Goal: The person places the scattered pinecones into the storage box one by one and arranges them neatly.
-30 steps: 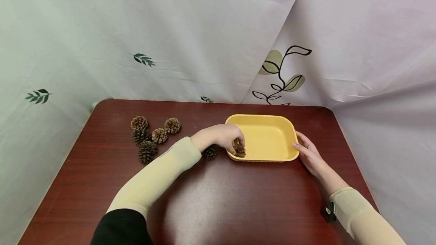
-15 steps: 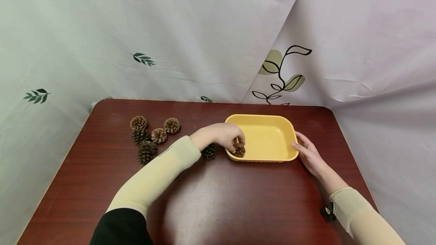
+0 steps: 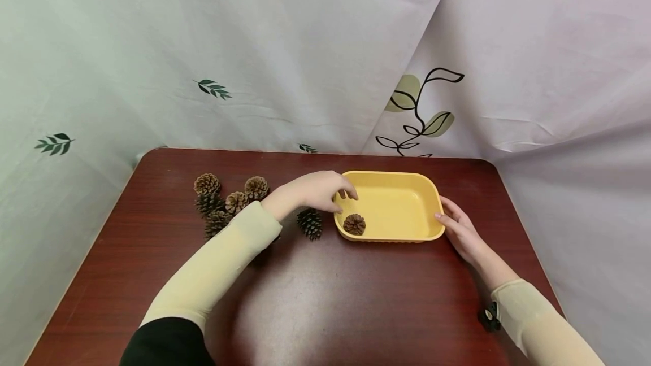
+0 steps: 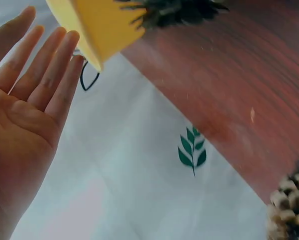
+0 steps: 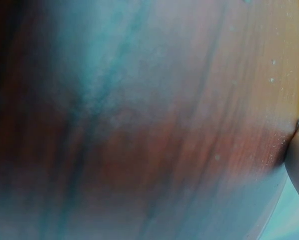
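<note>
A yellow plastic basin (image 3: 396, 208) stands toward the back right of the table, with one brown pine cone (image 3: 354, 224) in its front left corner. My left hand (image 3: 325, 190) is over the basin's left rim, fingers spread and holding nothing; the left wrist view shows its open palm (image 4: 29, 115). With thumb at the rim and fingers along the outside wall, my right hand (image 3: 460, 230) grips the basin's right end. Just left of the basin lies a dark pine cone (image 3: 309, 223), below my left wrist.
Several more pine cones lie in a group at the table's left, among them a light brown one (image 3: 207, 184) and another (image 3: 256, 187). My left sleeve (image 3: 224, 264) partly covers the group. A white patterned cloth (image 3: 285, 61) hangs behind the dark red table (image 3: 325, 298).
My left hand has let go of the pine cone in the basin and moved up and left, its fingers spreading. The right hand stays at the basin's right end.
</note>
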`<state>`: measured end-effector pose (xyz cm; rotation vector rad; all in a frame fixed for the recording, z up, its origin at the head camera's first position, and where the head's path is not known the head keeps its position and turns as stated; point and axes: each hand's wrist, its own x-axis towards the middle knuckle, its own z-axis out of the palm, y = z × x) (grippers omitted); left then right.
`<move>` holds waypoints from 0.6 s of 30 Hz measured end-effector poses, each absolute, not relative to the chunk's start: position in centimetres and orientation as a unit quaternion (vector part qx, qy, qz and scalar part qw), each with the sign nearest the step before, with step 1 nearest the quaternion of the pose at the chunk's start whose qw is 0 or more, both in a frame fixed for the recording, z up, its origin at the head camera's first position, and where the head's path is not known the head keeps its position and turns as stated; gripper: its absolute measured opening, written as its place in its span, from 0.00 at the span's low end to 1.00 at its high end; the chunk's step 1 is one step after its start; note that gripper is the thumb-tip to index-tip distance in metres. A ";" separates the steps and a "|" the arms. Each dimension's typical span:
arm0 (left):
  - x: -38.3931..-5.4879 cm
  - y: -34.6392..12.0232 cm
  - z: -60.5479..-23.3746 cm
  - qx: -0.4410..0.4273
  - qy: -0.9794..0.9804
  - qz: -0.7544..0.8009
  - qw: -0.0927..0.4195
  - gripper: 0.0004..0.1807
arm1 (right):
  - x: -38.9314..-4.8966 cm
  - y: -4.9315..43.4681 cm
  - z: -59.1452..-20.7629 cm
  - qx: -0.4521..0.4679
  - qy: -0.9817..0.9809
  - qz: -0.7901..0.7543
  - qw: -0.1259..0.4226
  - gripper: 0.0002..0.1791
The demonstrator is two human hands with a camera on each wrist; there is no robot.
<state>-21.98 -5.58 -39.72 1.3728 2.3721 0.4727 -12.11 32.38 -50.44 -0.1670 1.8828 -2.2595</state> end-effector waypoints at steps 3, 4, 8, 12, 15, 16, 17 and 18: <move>-21.9 -7.1 -39.2 0.480 0.846 0.176 0.152 0.20 | -12.2 32.4 -50.4 -0.056 0.634 -0.765 0.099 0.22; -21.8 -7.6 -39.1 0.479 0.848 0.178 0.144 0.20 | -12.2 32.4 -50.5 -0.056 0.633 -0.766 0.099 0.22; -21.2 -9.5 -38.8 0.470 0.855 0.179 0.124 0.20 | -12.2 32.5 -50.6 -0.056 0.634 -0.766 0.097 0.22; -20.2 -11.0 -38.7 0.467 0.861 0.170 0.106 0.20 | -12.2 32.4 -50.6 -0.056 0.634 -0.765 0.098 0.22; -19.5 -11.9 -38.9 0.472 0.862 0.163 0.090 0.19 | -12.2 32.4 -50.5 -0.055 0.637 -0.763 0.098 0.22; -19.3 -12.2 -39.1 0.475 0.860 0.163 0.085 0.19 | -12.1 32.4 -50.5 -0.055 0.638 -0.762 0.098 0.22; -19.1 -12.4 -39.2 0.478 0.859 0.164 0.080 0.19 | -12.1 32.4 -50.5 -0.054 0.638 -0.762 0.097 0.22; -18.9 -12.5 -39.4 0.481 0.858 0.166 0.076 0.19 | -12.1 32.3 -50.4 -0.054 0.639 -0.761 0.097 0.22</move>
